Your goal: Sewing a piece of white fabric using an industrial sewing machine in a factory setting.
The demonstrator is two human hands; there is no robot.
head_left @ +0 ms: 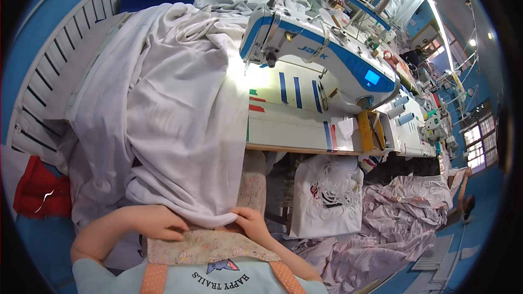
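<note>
A large pale white cloth (180, 114) drapes over the left part of the sewing table and hangs down to my lap. Its lower edge lies between my hands. My left hand (163, 223) is closed at the left of that edge, with the fingers curled and partly hidden by folds. My right hand (254, 224) pinches the right corner of the edge between thumb and fingers. Beyond the hands stands a white and blue sewing machine (321, 49), its needle end beside the cloth. A floral apron (212, 246) lies under both hands.
Coloured tape strips mark the table (283, 125). A yellow wooden box (371, 130) and several blue thread cones (404, 118) sit at its right. Below are a white cloth bundle (327, 201) and crumpled pinkish fabric (403, 207). A red cloth (42, 188) lies left, below a white railing (41, 73).
</note>
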